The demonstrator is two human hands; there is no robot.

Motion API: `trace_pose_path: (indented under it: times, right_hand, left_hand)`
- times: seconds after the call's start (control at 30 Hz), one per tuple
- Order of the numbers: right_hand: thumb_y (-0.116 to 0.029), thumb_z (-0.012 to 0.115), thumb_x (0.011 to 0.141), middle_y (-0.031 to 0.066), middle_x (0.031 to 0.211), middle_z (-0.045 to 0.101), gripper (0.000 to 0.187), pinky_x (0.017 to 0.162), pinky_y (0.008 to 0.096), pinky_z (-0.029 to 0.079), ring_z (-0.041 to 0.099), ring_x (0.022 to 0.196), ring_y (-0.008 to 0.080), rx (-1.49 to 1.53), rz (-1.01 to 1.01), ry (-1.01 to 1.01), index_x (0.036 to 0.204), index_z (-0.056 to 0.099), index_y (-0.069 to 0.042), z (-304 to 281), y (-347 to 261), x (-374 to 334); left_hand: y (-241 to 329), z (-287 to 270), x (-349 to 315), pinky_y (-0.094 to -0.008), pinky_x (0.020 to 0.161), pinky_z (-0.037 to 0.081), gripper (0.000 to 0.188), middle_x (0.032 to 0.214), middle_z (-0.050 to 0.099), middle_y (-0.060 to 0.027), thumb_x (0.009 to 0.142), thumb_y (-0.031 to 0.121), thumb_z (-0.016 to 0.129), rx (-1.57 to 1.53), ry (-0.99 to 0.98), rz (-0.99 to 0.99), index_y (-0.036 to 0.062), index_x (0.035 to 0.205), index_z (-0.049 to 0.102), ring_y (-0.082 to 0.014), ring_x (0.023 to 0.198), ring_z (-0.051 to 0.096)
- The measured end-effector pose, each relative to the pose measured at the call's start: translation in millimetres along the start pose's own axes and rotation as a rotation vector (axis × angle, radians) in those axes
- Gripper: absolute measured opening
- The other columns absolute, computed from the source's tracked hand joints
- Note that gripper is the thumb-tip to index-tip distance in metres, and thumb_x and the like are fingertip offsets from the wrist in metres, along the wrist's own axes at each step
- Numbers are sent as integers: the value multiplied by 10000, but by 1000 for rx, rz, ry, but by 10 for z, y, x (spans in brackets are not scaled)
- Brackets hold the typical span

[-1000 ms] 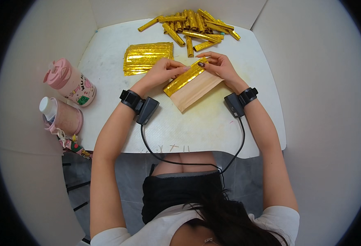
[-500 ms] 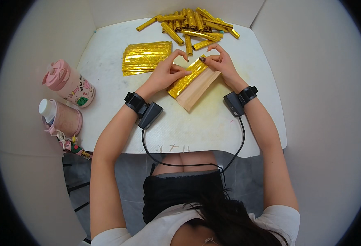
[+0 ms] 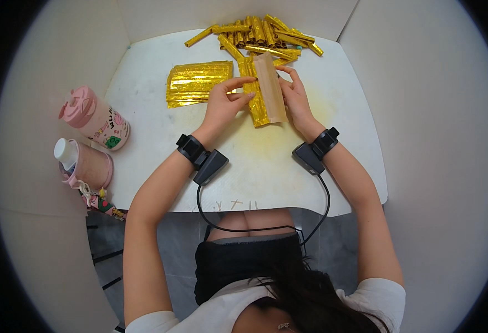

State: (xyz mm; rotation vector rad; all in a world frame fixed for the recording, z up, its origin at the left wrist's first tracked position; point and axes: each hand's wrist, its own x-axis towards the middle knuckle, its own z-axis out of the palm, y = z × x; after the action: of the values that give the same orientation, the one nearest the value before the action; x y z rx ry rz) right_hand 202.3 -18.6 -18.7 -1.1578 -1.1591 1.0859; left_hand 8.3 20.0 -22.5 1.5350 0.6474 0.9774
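Bright, even light; fisheye-bent, dark-rimmed edges

Both hands bare, no gloves or rings visible. Left hand (image 3: 224, 105): black strap at the wrist just below it, carrying a black boxy unit (image 3: 211, 166) on the forearm side. Right hand (image 3: 296, 97): matching black strap and black boxy unit (image 3: 309, 157). A thin black cable (image 3: 255, 228) loops between the two units. Forearms bare. White short-sleeved top; black garment at the waist. Long dark hair.
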Motion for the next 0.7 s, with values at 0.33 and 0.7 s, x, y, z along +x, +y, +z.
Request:
trace_pose_path:
  times: [0.33, 0.7]
  right_hand:
    - [-225, 653, 914, 167, 1130, 650, 337, 762, 285, 514, 639, 913, 152, 50, -26, 70, 1084, 398, -87, 154, -164, -110]
    - [-140, 766, 802, 158, 912, 702, 248, 568, 235, 501, 647, 700, 119, -174, -99, 163, 871, 556, -27, 28, -9, -27]
  left_hand:
    - [0, 74, -47, -198, 723, 533, 516, 1224, 595, -90, 829, -39, 675, -10, 107, 15, 27, 1318, 525, -67, 809, 636]
    - [139, 145, -91, -211, 770, 541, 654, 1275, 540, -91, 820, -35, 680, -150, 3, 62, 90, 1408, 421, -97, 921, 640]
